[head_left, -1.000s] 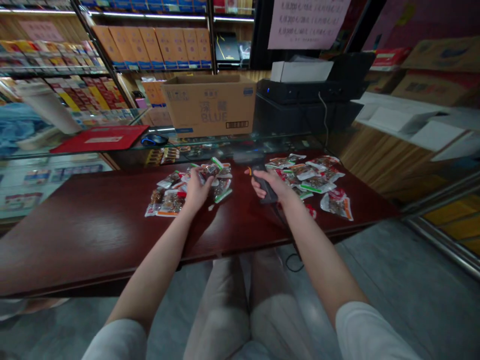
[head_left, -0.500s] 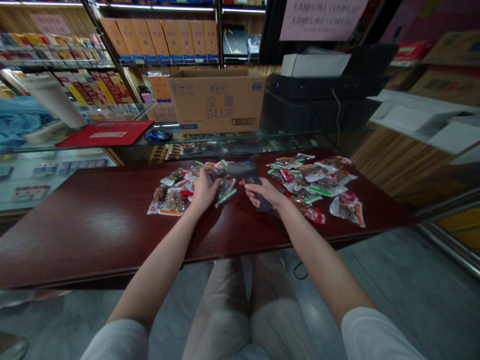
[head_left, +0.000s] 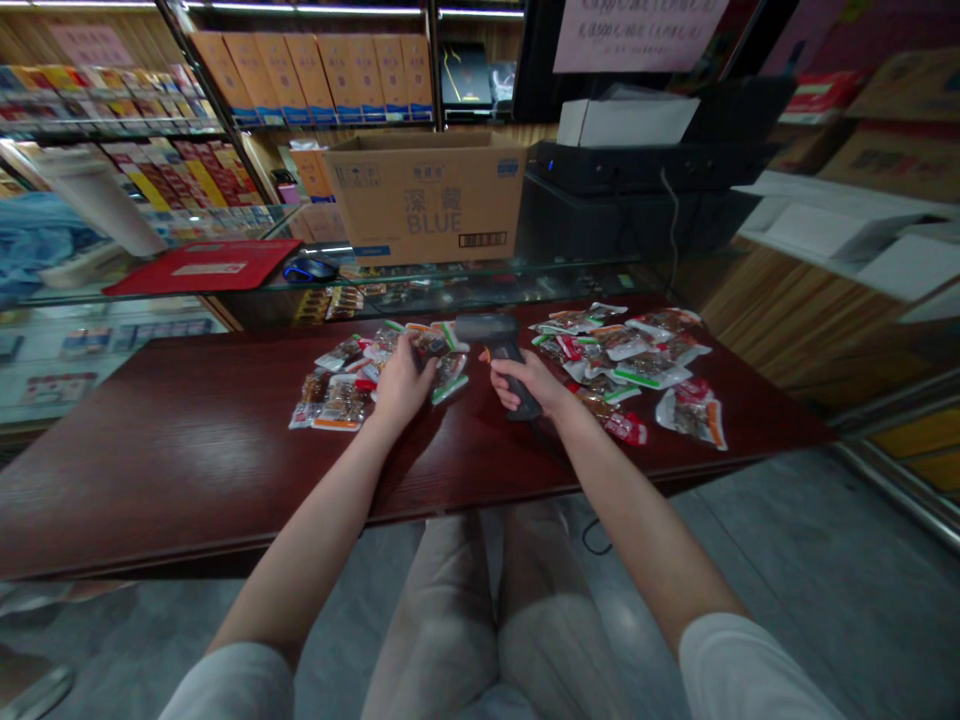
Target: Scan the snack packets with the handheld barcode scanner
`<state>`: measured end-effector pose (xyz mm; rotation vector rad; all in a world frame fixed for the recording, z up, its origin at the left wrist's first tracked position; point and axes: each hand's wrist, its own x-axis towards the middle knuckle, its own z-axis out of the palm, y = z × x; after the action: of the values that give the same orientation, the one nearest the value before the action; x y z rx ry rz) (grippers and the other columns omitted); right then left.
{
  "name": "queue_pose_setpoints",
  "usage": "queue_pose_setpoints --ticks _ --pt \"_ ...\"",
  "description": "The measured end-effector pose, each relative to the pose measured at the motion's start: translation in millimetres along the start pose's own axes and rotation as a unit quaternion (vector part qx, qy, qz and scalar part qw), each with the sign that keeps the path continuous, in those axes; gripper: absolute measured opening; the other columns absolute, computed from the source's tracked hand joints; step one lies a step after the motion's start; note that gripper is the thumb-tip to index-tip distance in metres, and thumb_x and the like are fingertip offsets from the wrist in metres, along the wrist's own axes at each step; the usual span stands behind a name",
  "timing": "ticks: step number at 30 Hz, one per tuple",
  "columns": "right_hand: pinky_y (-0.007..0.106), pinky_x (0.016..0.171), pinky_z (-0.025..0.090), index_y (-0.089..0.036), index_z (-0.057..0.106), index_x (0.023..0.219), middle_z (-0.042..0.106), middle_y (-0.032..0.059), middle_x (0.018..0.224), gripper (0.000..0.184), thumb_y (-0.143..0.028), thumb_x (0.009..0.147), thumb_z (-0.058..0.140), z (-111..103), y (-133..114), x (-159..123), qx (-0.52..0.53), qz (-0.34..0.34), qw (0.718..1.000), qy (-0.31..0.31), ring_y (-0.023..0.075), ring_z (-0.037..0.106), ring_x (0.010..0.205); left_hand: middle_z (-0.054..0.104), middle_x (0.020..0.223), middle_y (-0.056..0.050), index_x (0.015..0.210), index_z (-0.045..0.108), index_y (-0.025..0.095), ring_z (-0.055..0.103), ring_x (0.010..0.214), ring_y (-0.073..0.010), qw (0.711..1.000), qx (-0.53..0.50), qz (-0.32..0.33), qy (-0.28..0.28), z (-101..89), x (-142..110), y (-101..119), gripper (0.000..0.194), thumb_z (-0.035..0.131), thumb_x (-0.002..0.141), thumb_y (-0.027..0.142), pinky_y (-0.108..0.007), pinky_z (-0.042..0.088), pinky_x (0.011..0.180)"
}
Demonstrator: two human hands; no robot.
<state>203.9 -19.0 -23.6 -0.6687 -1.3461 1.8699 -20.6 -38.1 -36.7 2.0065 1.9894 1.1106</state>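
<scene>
My right hand [head_left: 525, 382] is wrapped around the handle of a black barcode scanner [head_left: 491, 328], whose head points left. My left hand [head_left: 403, 382] is closed on a clear snack packet [head_left: 431, 343] at the left pile, in front of the scanner's head. Part of that packet is hidden by the fingers. Beneath and beside this hand lie several similar vacuum-sealed packets [head_left: 341, 400] with orange, green and red edges. A second pile of snack packets [head_left: 630, 350] spreads to the right of the scanner.
The dark red wooden table [head_left: 202, 440] meets a glass counter at the back. On the counter stand an open cardboard box [head_left: 427, 200], a blue-lit mouse [head_left: 311, 270], a red mat [head_left: 202, 268] and a black machine [head_left: 645, 170]. A cable loop [head_left: 598, 538] hangs below the table's front edge.
The view has shifted slightly. The scanner's head has lifted a little and shows less light. Both hands keep their grips, and the piles look the same.
</scene>
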Motion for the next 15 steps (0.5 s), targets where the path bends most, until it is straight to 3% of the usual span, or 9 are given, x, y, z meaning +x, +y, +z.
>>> queue_pose_setpoints --ticks 4,7,10,13,15 --pt "0.02 0.035 0.03 -0.018 0.054 0.105 0.051 -0.0109 0.056 0.041 -0.042 0.077 0.074 -17.7 -17.2 -3.1 0.017 -0.034 0.999 -0.003 0.0055 0.037 0.034 0.066 0.122 -0.025 0.137 0.052 0.01 0.056 0.121 -0.0431 0.987 0.16 -0.001 0.024 -6.5 -3.3 3.3 0.053 0.052 0.093 0.039 -0.056 0.043 0.1" --pt "0.019 0.036 0.03 -0.019 0.054 0.105 0.05 -0.0106 0.057 0.037 -0.04 0.08 0.073 -40.7 -36.8 -8.7 0.022 -0.057 0.998 0.001 0.005 0.036 0.035 0.056 0.134 -0.03 0.132 0.058 0.007 0.049 0.126 -0.0483 0.971 0.232 -0.022 0.06 -9.0 -3.0 0.2 0.053 0.054 0.092 0.04 -0.061 0.039 0.101" --pt "0.019 0.036 0.029 -0.019 0.056 0.105 0.049 -0.0103 0.058 0.038 -0.041 0.08 0.074 -66.8 -50.0 -15.4 0.028 -0.075 0.996 0.029 0.0046 0.035 0.036 0.048 0.145 -0.028 0.135 0.058 0.01 0.045 0.131 -0.0447 0.968 0.234 0.025 0.086 -7.6 -1.7 -2.4 0.048 0.051 0.094 0.034 -0.059 0.035 0.106" --pt "0.02 0.036 0.029 -0.021 0.057 0.102 0.048 -0.0103 0.058 0.037 -0.043 0.079 0.076 -87.6 -50.9 -20.5 0.05 -0.087 0.993 0.061 0.0043 0.034 0.036 0.055 0.142 -0.019 0.131 0.063 0.02 0.047 0.131 -0.0373 0.966 0.228 0.115 0.029 -2.1 -0.7 -1.6 0.04 0.043 0.098 0.029 -0.056 0.032 0.111" --pt "0.02 0.036 0.031 -0.022 0.057 0.1 0.047 -0.0102 0.058 0.035 -0.043 0.079 0.076 -95.5 -47.9 -22.7 0.067 -0.099 0.99 0.077 0.0042 0.034 0.036 0.059 0.137 -0.017 0.127 0.066 0.021 0.05 0.128 -0.0365 0.963 0.235 0.134 -0.016 2.6 -0.8 -0.5 0.039 0.043 0.099 0.033 -0.055 0.034 0.111"
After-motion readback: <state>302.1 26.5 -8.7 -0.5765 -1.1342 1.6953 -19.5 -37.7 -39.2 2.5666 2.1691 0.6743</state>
